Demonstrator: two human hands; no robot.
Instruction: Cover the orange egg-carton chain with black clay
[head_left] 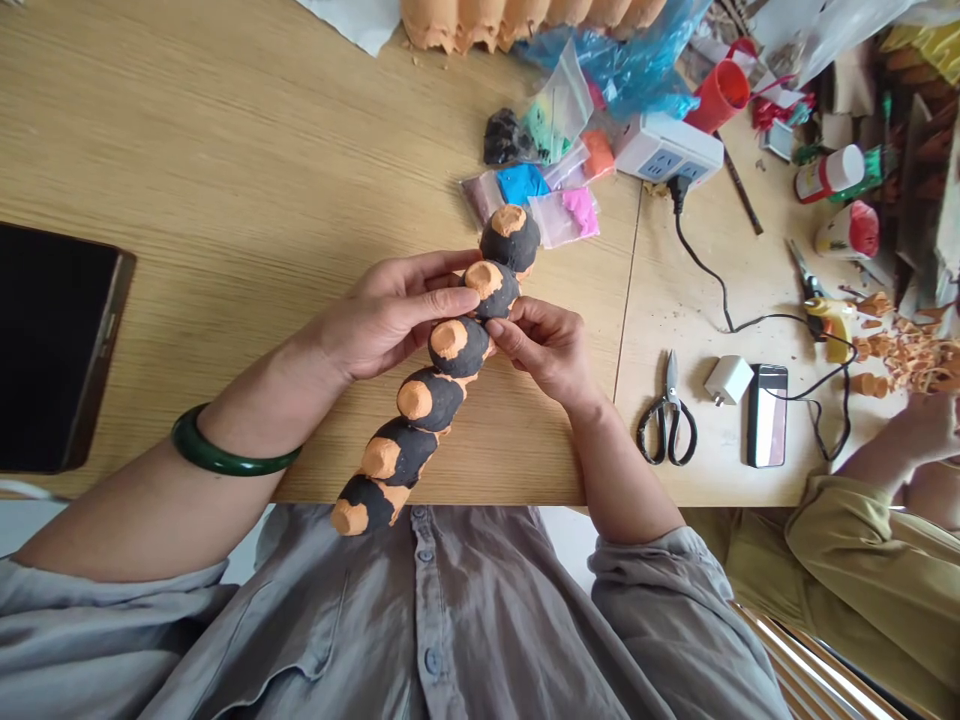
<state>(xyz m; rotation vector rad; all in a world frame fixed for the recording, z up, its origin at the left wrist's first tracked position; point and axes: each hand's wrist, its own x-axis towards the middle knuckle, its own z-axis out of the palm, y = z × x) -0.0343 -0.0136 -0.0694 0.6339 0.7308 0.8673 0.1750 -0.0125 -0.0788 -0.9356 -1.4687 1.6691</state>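
Note:
Both hands hold a long strip of orange egg-carton cups coated in black clay, with orange tips left bare. It slants from my chest up toward the table's middle. My left hand, a green bangle on its wrist, pinches the strip from the left near the second cup from the top. From the right, the fingers of my right hand press on the same stretch.
Small bags of coloured clay lie beyond the strip. A power strip, scissors, charger, phone and glue gun sit right. A dark tablet lies left. Another person's sleeve is at right.

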